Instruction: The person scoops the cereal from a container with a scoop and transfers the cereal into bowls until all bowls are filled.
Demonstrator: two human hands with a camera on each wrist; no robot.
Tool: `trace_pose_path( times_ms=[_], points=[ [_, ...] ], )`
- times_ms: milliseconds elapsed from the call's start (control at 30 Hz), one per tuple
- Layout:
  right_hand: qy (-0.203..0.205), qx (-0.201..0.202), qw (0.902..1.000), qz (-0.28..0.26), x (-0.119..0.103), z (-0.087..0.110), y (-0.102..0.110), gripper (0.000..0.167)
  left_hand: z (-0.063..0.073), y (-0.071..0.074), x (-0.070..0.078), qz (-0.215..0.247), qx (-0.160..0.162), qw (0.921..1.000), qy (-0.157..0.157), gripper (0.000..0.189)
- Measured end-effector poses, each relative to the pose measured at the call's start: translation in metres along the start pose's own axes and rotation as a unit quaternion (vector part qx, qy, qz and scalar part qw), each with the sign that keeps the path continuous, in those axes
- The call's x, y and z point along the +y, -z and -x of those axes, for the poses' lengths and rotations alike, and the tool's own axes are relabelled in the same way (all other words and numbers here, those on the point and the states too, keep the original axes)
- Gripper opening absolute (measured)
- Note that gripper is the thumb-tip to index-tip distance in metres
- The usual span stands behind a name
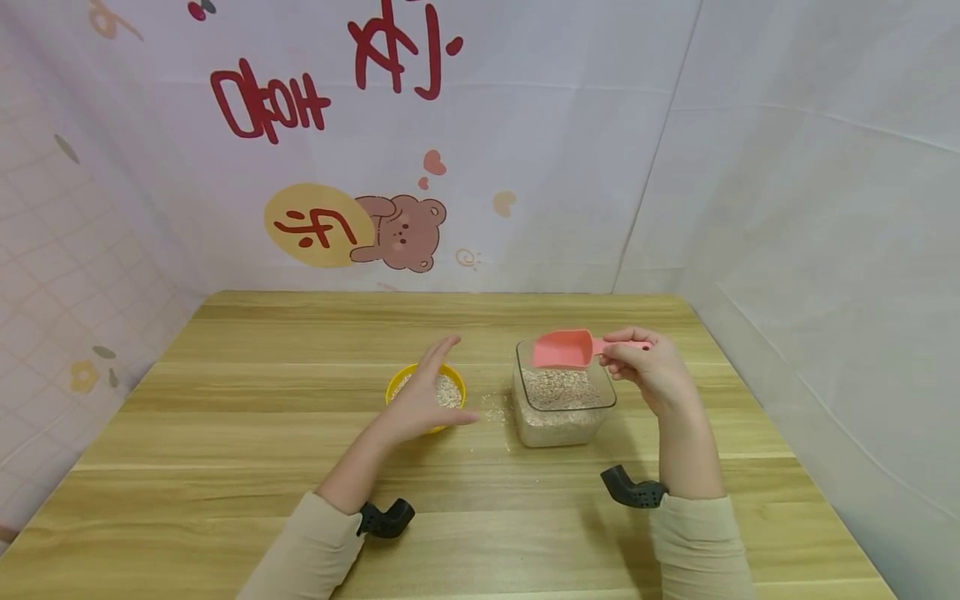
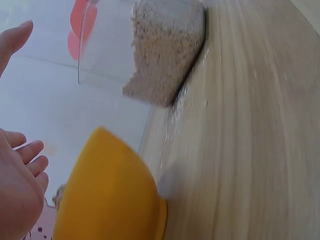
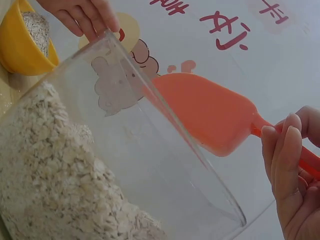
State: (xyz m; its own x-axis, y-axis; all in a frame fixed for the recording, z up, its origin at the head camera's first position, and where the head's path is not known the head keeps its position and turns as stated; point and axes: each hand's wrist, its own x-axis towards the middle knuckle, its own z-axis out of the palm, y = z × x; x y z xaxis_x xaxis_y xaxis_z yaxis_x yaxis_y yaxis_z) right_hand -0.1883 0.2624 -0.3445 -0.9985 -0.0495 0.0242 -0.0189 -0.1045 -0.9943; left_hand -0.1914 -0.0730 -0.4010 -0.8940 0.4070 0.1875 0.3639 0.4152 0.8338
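My right hand (image 1: pixel 651 367) grips the handle of a pink scoop (image 1: pixel 564 348), which is over the far part of a clear square container (image 1: pixel 558 425). Oat flakes (image 3: pixel 60 170) fill the lower part of that container. Above the yellow bowl (image 2: pixel 107 192) hovers my left hand (image 1: pixel 422 400), thumb and fingers spread apart, holding nothing. In the head view this hand hides part of the bowl. The bowl holds oat flakes (image 1: pixel 448 392) too. Whether anything lies in the scoop cannot be made out from the right wrist view.
Loose flakes (image 1: pixel 495 410) are scattered on the wooden table (image 1: pixel 480 525) between bowl and container. A white printed cloth (image 1: pixel 540 183) hangs behind the table, with more cloth at both sides. Each wrist carries a black curved mount (image 1: pixel 633 490).
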Motion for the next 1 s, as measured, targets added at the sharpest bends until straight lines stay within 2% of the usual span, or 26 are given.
trace_pose_path(
  times_ms=[167,267,467,700,1000],
  points=[
    [-0.008,-0.001,1.0,0.005,0.002,-0.001,0.001,0.009,-0.005,-0.01,0.007,0.002,-0.013,0.9999,-0.001,0.111],
    [-0.013,0.0,0.9999,0.007,0.003,-0.002,0.002,0.014,-0.008,-0.016,0.01,0.014,-0.018,0.9997,-0.003,0.111],
    [-0.021,0.005,0.9992,0.035,0.006,-0.004,0.005,0.01,-0.014,-0.03,0.017,0.014,-0.024,0.9996,0.006,0.113],
    [-0.034,0.012,0.9964,0.077,0.01,-0.007,0.004,0.027,-0.019,-0.041,0.023,0.023,-0.035,0.9991,0.009,0.113],
    [-0.048,0.013,0.9929,0.108,0.014,-0.01,0.002,0.032,-0.026,-0.053,0.022,0.027,-0.037,0.9988,0.015,0.115]
  ],
)
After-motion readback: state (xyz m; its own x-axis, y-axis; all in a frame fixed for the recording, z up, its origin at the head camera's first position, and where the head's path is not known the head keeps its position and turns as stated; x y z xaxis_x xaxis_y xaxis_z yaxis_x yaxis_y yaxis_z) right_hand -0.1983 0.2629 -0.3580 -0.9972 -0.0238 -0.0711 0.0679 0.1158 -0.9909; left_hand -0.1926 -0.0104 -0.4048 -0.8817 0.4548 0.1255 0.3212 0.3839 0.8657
